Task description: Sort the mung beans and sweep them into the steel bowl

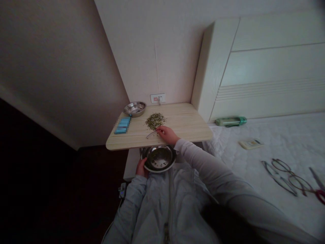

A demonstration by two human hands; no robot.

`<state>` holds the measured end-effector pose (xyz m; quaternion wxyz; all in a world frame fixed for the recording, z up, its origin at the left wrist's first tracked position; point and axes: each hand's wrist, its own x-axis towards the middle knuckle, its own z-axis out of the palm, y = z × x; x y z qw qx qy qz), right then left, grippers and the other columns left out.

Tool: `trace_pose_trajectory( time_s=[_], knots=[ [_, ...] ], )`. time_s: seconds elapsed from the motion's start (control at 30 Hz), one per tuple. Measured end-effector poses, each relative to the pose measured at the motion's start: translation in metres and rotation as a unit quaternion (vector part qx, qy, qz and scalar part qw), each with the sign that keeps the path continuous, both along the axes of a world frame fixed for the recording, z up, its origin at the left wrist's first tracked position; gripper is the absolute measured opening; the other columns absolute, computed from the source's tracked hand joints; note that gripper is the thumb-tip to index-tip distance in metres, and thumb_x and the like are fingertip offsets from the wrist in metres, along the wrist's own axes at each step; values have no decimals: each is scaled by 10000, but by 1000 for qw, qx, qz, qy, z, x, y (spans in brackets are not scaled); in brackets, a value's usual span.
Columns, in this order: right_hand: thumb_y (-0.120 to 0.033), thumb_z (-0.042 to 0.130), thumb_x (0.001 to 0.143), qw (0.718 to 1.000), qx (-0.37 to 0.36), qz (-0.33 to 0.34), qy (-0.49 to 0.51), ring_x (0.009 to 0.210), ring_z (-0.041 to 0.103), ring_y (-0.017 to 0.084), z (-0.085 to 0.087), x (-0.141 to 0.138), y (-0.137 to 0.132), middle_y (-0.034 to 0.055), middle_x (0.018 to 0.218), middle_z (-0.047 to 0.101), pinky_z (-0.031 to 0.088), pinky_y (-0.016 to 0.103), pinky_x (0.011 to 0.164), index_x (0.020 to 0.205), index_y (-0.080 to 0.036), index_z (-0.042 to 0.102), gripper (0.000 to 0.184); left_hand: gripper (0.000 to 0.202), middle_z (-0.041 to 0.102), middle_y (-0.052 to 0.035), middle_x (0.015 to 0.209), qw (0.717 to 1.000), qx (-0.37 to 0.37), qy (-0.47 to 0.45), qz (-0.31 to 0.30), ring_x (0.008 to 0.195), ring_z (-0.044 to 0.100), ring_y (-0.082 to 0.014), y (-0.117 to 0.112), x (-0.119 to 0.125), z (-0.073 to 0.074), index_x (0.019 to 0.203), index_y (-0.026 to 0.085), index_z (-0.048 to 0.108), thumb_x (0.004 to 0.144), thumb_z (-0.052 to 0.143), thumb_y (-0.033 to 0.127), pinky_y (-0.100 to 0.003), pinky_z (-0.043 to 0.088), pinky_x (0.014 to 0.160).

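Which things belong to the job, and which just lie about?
Job, likely:
- pile of small greenish grains
- thin grey strip at right hand
- round steel bowl in left hand

Lying about:
- green cylindrical bottle
- red-handled scissors
- round thin-framed glasses

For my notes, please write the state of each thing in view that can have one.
Left hand: gripping near bowl
Near bowl: held, bits inside
Right hand: at pile, grip unclear
Pile: loose, spread on tabletop
Far bowl: upright, contents unclear
Blue device: flat, details blurred
Bottle: lying sideways
Socket: plug inserted
Scissors: opening unclear
Eyeglasses: folding unclear
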<state>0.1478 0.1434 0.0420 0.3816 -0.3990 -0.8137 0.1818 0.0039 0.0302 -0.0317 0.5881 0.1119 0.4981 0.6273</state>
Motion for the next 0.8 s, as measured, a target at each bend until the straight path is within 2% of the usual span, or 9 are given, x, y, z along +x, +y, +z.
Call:
trace_pose_trajectory(
  time_s=[0.37, 0.8],
  knots=[
    [-204, 401, 764, 1000, 11, 16, 10, 709, 494, 106, 0, 13, -5, 44, 813, 571, 388, 230, 702, 866, -141, 567, 205, 139, 631, -29, 638, 1000, -12, -18, 0, 762, 585, -218, 2, -3, -5, 726, 199, 580, 589, 558, 209, -314, 464, 640],
    [-214, 408, 763, 1000, -14, 16, 15, 699, 495, 108, -6, 34, -28, 47, 788, 575, 396, 238, 669, 844, -138, 561, 189, 199, 631, -41, 633, 998, -12, -60, -1, 696, 594, -200, 3, -3, -10, 772, 152, 577, 575, 573, 182, -303, 462, 616]
  ],
)
